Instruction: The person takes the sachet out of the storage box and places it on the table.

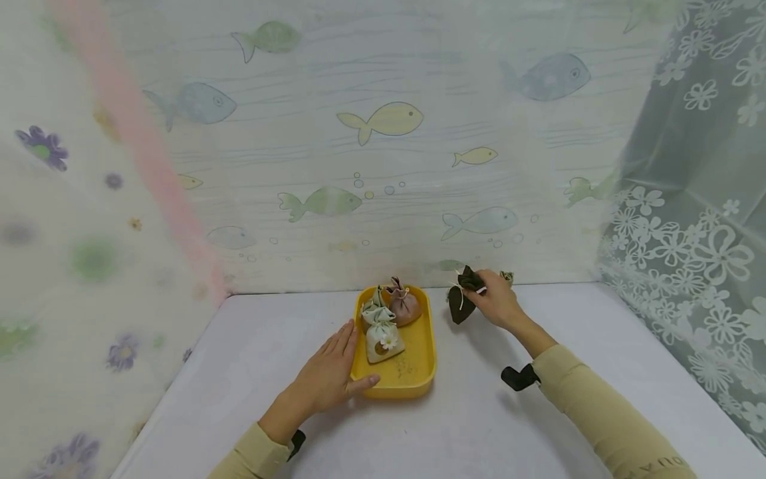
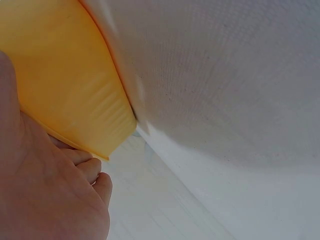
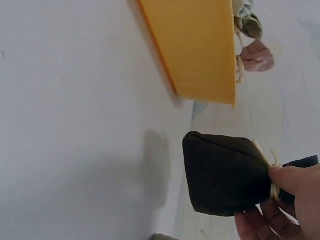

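Note:
My right hand point(image 1: 498, 299) pinches a dark green drawstring pouch point(image 1: 461, 306) by its tied neck, to the right of a yellow plastic tray point(image 1: 407, 382). In the right wrist view the pouch point(image 3: 225, 175) hangs above the table with its shadow below, thumb on the pale cord. My left hand point(image 1: 326, 372) rests along the tray's left side, fingers extended at the rim and thumb over the near left corner. Inside the tray lie a pale pouch point(image 1: 383, 339) with a white flower, a mauve pouch point(image 1: 405, 307) and a partly hidden greenish pouch point(image 1: 366, 319).
A small green patterned piece of cloth point(image 1: 507, 277) shows behind my right hand, mostly hidden. The white tabletop point(image 1: 473, 426) meets a fish-print curtain point(image 1: 383, 166) at the back. Flower-patterned sheets hang on the left and right sides.

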The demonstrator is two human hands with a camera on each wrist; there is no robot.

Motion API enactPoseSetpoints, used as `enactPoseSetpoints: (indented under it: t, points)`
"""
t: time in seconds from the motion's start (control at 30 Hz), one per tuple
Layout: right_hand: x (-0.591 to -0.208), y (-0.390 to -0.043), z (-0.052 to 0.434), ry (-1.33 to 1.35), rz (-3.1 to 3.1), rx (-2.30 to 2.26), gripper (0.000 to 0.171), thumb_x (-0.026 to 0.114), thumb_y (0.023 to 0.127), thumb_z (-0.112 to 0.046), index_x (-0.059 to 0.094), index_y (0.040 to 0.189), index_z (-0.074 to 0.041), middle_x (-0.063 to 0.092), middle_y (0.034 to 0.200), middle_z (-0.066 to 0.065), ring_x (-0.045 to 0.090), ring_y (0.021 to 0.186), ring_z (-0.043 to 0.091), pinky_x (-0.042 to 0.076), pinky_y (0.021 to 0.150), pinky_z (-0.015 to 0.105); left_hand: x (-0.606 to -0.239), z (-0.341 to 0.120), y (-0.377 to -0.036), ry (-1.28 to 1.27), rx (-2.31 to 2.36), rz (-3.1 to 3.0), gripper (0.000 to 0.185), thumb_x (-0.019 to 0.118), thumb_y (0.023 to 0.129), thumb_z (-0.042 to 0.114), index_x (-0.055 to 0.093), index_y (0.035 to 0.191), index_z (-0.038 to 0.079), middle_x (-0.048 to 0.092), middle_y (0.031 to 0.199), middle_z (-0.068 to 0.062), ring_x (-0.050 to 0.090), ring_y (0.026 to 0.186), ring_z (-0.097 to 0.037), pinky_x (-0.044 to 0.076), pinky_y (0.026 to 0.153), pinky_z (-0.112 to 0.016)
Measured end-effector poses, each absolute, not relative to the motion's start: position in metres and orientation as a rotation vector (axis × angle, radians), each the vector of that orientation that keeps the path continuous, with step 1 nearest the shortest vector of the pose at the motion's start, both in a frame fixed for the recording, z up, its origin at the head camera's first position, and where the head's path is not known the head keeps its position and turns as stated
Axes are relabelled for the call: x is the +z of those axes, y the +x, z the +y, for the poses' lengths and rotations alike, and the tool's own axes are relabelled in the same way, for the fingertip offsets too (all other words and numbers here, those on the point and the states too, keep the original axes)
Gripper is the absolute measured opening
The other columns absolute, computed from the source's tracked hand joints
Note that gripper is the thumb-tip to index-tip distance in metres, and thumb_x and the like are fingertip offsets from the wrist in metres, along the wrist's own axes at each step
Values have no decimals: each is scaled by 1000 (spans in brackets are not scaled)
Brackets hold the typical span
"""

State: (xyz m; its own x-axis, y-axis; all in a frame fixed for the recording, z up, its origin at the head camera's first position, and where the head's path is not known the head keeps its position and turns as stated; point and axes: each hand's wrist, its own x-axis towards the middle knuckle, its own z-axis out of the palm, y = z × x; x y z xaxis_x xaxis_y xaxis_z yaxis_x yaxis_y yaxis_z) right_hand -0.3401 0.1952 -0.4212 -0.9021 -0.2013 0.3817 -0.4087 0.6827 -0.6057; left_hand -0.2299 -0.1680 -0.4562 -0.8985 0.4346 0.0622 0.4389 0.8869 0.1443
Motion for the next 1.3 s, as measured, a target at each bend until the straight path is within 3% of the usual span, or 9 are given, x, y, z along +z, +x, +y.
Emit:
enactPoseSetpoints:
  t: [0.2, 0.63, 1.07, 1.3]
  points:
    - [-431, -348, 197, 470, -2653, 1026, 30, 67, 96, -7, 60, 118, 13, 63, 115, 29, 64, 101, 43, 57, 83, 53, -454, -167, -229, -699, -233, -3034, 107, 41, 96, 77, 21, 160, -6, 14, 169, -22, 16, 156, -33, 21, 125, -49]
    - [-443, -356, 197, 425, -2731, 931, 33, 66, 97, -10, 60, 120, 13, 64, 116, 30, 61, 109, 45, 50, 92, 58, -453, -167, -228, -706, -209, -3048, 110, 33, 95, 81, 19, 160, -6, 11, 170, -21, 16, 157, -33, 19, 126, -49]
    - [-450, -356, 204, 493, -2664, 1038, 34, 69, 95, -7, 61, 120, 14, 63, 111, 30, 64, 102, 45, 56, 86, 54, -456, -168, -230, -702, -203, -3044, 111, 32, 94, 82, 19, 160, -6, 11, 169, -22, 16, 156, -34, 21, 125, -50]
    - [-448, -348, 211, 506, -2627, 1090, 31, 71, 94, -5, 62, 117, 14, 64, 108, 27, 64, 101, 42, 56, 89, 53, -455, -168, -230, -703, -202, -3035, 110, 34, 95, 81, 19, 160, -6, 12, 169, -22, 17, 156, -34, 21, 125, -49]
